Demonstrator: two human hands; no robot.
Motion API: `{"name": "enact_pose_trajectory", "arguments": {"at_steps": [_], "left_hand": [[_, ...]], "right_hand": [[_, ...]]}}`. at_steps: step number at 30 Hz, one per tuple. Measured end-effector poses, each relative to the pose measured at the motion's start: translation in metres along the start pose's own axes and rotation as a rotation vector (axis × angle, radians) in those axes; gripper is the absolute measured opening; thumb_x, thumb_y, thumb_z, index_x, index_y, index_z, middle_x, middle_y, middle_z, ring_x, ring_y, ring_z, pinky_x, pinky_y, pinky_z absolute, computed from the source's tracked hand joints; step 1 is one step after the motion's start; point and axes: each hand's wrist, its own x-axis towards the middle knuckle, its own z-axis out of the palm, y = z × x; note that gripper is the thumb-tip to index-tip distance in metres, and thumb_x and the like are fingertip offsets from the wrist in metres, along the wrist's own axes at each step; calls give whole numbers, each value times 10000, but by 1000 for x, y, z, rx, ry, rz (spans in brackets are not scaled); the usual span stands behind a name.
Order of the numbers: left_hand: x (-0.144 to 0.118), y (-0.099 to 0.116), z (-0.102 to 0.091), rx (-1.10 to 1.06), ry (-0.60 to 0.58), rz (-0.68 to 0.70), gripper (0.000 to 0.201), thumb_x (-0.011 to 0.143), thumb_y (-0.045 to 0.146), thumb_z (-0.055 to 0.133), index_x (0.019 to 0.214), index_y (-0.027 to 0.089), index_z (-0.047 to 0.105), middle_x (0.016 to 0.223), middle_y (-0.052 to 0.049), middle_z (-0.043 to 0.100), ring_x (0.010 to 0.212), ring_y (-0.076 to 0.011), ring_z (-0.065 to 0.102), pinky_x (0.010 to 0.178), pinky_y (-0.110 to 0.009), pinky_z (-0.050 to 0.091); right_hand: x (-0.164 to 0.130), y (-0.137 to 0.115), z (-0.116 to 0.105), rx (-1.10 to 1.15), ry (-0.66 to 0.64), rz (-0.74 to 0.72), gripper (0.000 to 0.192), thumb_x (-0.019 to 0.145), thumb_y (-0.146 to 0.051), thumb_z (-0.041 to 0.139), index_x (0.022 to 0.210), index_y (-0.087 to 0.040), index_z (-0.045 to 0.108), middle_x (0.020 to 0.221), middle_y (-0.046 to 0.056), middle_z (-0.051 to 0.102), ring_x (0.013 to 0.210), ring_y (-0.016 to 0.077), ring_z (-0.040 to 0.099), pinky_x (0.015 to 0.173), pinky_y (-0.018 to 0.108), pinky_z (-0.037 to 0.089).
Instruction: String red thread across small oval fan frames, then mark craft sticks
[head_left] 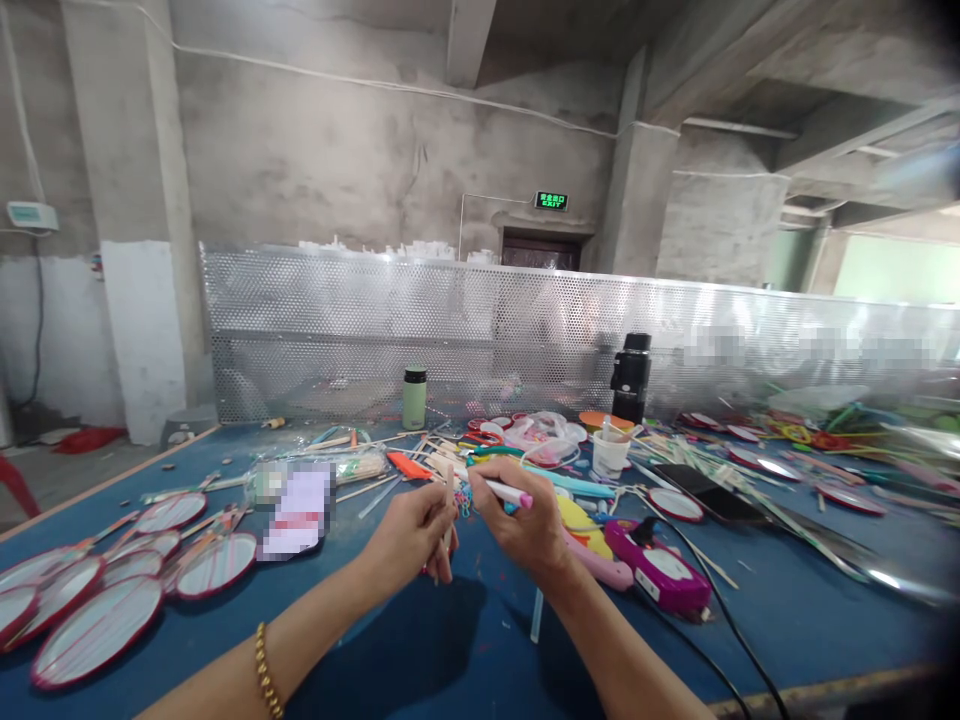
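1. Left hand (415, 528) is closed around a thin wooden stick (449, 497), holding it upright just above the blue surface (465, 650); a gold bracelet (267, 672) sits on that forearm.
2. Right hand (525, 525) pinches a white marker with a pink cap (508, 492) between thumb and fingers, its tip turned toward the stick. A small bunch of coloured bits (466, 497) sits between the two hands; what it is cannot be told.
3. As for progress, many finished round fans with red rims (97, 628) lie in a spread at the left of the surface, and more lie at the far right (676, 504). My judgement is that a good share is done, while loose sticks (360, 468) and parts scattered about suggest more pieces are left.
4. Just right of the hands lie a magenta glue gun (658, 575) with a black cord (720, 620), and a pink and yellow piece (589, 545).
5. Farther back stand a small white cup (609, 455), a green flask (414, 398), a black flask (631, 378), and a dark phone (701, 488) lying flat.
6. A perforated metal screen (525, 330) closes off the far edge.
7. Readable writing: a green sign (550, 201) over the doorway says "EXIT". A packet (300, 510) on the surface is blurred, so its label cannot be read.
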Motion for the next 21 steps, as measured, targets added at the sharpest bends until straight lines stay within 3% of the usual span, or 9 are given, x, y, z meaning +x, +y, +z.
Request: {"name": "enact_pose_trajectory", "arguments": {"at_steps": [21], "left_hand": [[-1,0,0,12,7,-1,338,874,500,509,732,194,477,554,4,630,405,-153,636,362,-190,384]], "right_hand": [[-1,4,1,-22,15,4,130,887,-183,567,805,-171,667,738,33,703,631,134,629,622,237,488]]}}
